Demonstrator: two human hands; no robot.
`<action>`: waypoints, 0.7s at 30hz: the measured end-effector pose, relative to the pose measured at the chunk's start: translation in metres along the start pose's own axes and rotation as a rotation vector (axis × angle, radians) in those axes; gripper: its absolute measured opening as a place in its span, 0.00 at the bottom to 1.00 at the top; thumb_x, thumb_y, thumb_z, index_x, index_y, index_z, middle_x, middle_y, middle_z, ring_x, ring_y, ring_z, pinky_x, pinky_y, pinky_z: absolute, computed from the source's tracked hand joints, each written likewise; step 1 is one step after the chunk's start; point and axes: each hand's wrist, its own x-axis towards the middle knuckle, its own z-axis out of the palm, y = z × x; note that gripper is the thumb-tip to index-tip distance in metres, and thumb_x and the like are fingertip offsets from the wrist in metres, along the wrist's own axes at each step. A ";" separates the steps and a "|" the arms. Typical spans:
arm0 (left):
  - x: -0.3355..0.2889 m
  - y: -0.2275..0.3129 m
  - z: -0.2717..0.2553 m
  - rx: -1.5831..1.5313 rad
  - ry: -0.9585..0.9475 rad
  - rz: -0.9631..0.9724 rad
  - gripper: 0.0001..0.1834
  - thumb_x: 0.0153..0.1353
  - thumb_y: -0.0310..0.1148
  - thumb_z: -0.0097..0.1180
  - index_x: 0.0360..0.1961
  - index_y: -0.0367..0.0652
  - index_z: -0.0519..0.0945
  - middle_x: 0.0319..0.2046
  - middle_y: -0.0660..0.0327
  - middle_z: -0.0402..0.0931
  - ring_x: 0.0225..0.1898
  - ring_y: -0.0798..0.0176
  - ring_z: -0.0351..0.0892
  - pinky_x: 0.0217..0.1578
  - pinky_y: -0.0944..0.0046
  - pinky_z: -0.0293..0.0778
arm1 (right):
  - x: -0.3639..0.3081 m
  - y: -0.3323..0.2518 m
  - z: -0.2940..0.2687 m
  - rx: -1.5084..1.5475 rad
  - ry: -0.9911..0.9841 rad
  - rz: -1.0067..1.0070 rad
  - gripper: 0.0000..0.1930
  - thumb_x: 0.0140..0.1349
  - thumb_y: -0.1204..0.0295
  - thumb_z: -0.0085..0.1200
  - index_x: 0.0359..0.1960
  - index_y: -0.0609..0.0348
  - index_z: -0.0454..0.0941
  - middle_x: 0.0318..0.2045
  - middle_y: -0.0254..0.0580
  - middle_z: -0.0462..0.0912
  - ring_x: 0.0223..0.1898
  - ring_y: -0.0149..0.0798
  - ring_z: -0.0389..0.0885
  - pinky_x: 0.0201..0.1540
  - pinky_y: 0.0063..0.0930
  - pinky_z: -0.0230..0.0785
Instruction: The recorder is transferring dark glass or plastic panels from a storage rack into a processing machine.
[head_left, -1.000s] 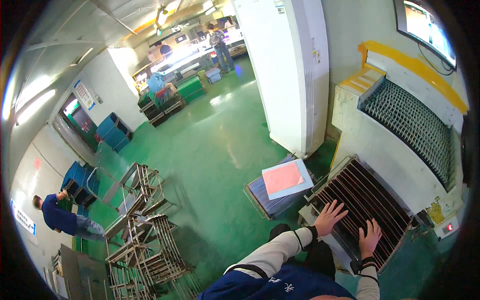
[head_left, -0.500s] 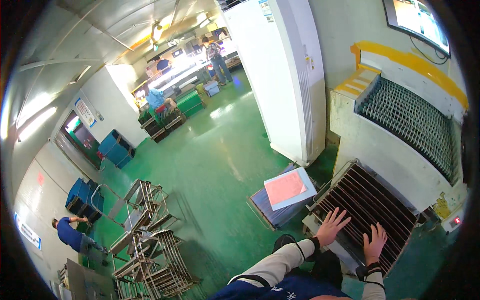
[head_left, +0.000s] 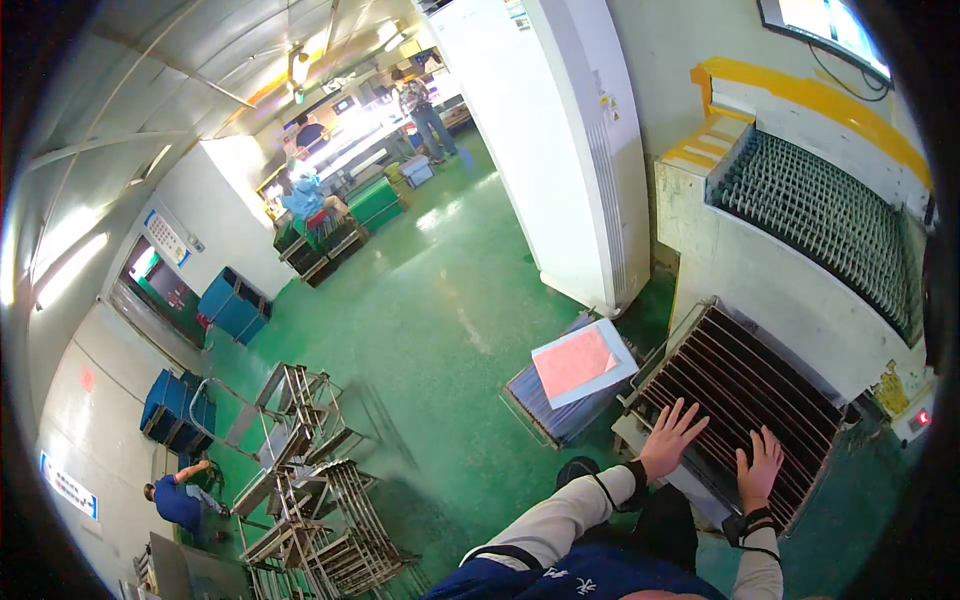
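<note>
In front of me stands a metal slotted rack point(head_left: 738, 365) with thin bars running across dark slots. My left hand point(head_left: 668, 443) is over its near-left edge, fingers spread. To the right of it, my right hand point(head_left: 760, 468) is also spread flat over the bars. Neither hand holds anything; whether the palms touch the bars I cannot tell. Beside the rack on the left, a second rack of bluish panels point(head_left: 545, 410) sits on the floor. On top of it lie a pale blue board point(head_left: 617, 345) and a pink sheet point(head_left: 577, 364).
A machine with rows of rollers point(head_left: 820, 215) adjoins the rack at the right. A tall white cabinet unit point(head_left: 560, 150) stands beyond. Metal trolleys point(head_left: 290, 425) and blue crates point(head_left: 235, 300) are at the left, where a person in blue point(head_left: 180, 503) bends down. Other people work at lit benches far off.
The view has shifted slightly. Both my hands stay spread over the rack. At the left, the person in blue has bent lower beside the crates.
</note>
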 end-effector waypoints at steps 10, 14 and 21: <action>0.000 -0.001 0.003 -0.012 -0.010 0.000 0.52 0.60 0.21 0.60 0.85 0.58 0.57 0.86 0.52 0.47 0.86 0.36 0.39 0.83 0.33 0.42 | 0.000 0.002 0.001 -0.012 -0.018 0.004 0.27 0.70 0.58 0.60 0.68 0.57 0.78 0.75 0.48 0.71 0.75 0.60 0.65 0.78 0.62 0.51; -0.001 -0.001 0.001 -0.045 -0.009 -0.007 0.51 0.61 0.21 0.59 0.85 0.58 0.57 0.86 0.52 0.47 0.86 0.36 0.38 0.83 0.33 0.41 | 0.000 0.000 0.000 0.001 -0.017 0.000 0.27 0.71 0.58 0.60 0.68 0.56 0.78 0.75 0.48 0.71 0.76 0.60 0.64 0.78 0.62 0.52; 0.001 -0.002 0.002 -0.016 -0.021 -0.009 0.50 0.62 0.22 0.59 0.85 0.58 0.57 0.86 0.52 0.46 0.87 0.37 0.38 0.83 0.34 0.40 | 0.001 0.001 0.001 -0.010 -0.001 -0.010 0.27 0.70 0.59 0.62 0.68 0.55 0.78 0.75 0.47 0.71 0.75 0.59 0.65 0.77 0.63 0.54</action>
